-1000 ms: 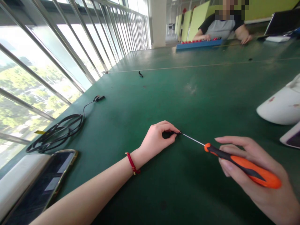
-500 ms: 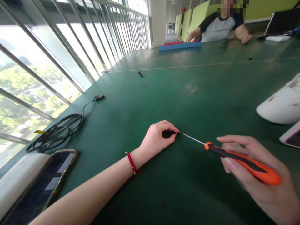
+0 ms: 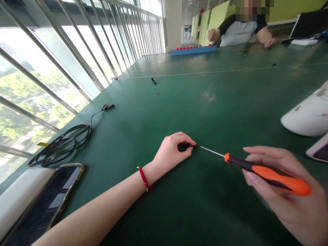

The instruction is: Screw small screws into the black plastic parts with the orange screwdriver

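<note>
My right hand (image 3: 284,184) grips the orange and black handle of a screwdriver (image 3: 278,175) at the lower right. Its thin metal shaft runs left to the fingertips of my left hand (image 3: 175,148). There, thumb and forefinger pinch a small black piece (image 3: 195,145) against the shaft's tip. What kind of piece it is cannot be made out, since the fingers cover most of it. The left hand rests low over the green table, a red cord bracelet (image 3: 144,178) round its wrist.
To the left lie a coiled black cable (image 3: 77,128) and a phone (image 3: 43,208) beside a white box (image 3: 23,191). A white object (image 3: 307,114) stands at right. Across the table (image 3: 179,102), a person (image 3: 239,32) sits at a blue rack (image 3: 193,51) with red pieces.
The screwdriver's handle has turned about its axis and tipped slightly upward in my right hand, which shifted a little right. My left hand keeps still. The other person's hand has lifted.
</note>
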Motion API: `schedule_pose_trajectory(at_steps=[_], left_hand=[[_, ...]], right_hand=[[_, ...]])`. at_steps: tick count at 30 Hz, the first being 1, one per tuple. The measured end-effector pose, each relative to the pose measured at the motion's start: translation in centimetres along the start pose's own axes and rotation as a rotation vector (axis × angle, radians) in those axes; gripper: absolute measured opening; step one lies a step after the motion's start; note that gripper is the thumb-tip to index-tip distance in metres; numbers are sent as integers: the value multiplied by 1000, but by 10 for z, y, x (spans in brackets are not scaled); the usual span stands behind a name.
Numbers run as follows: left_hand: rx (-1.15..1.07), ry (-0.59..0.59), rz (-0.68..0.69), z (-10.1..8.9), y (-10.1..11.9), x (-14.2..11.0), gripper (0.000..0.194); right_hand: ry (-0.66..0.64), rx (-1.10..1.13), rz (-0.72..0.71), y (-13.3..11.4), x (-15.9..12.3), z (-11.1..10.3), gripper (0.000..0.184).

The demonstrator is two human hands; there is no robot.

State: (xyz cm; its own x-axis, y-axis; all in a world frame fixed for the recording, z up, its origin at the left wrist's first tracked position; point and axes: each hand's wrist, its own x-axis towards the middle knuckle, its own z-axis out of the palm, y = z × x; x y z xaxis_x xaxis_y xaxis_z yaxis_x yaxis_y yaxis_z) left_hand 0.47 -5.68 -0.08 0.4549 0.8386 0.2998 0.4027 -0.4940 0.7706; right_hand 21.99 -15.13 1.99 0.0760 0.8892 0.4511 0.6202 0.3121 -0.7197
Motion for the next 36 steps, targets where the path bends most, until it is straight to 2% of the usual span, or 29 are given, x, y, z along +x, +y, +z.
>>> schedule_pose_trajectory(at_steps=[2, 4, 8, 10, 13, 15, 17, 21, 23, 27, 29, 33, 36], left_hand=[[6, -1, 2, 0, 0, 0, 15], [7, -3, 5, 0, 0, 0, 15], [4, -2, 5, -1, 0, -1, 14], [2, -1, 4, -1, 0, -1, 14], [0, -7, 6, -1, 0, -1, 14], [4, -10, 7, -1, 0, -1, 15], [8, -11, 8, -1, 0, -1, 15], [4, -7, 6, -2, 0, 0, 14], [6, -6, 2, -1, 1, 0, 14], [7, -6, -6, -1, 1, 0, 14], [8, -4, -7, -1, 1, -1, 14], [6, -8, -16, -1, 0, 0, 14], [10, -9, -22, -1, 1, 0, 13]], right_hand=[[-4, 22, 2, 0, 0, 1, 27], [-75, 42, 10, 1, 1, 0, 28], [-188, 6, 25, 0, 0, -1, 15], [-163, 4, 15, -1, 0, -1, 17], [-31, -10, 3, -1, -1, 0, 22], [-5, 12, 10, 0, -1, -1, 28], [-66, 54, 22, 1, -1, -2, 29], [-206, 39, 39, 2, -2, -3, 18], [-167, 15, 46, 1, -2, -3, 19], [6, 5, 27, -1, -1, 0, 27], [-27, 36, 10, 0, 0, 1, 30], [-154, 14, 4, 2, 0, 0, 20], [-110, -21, 8, 1, -2, 0, 20]])
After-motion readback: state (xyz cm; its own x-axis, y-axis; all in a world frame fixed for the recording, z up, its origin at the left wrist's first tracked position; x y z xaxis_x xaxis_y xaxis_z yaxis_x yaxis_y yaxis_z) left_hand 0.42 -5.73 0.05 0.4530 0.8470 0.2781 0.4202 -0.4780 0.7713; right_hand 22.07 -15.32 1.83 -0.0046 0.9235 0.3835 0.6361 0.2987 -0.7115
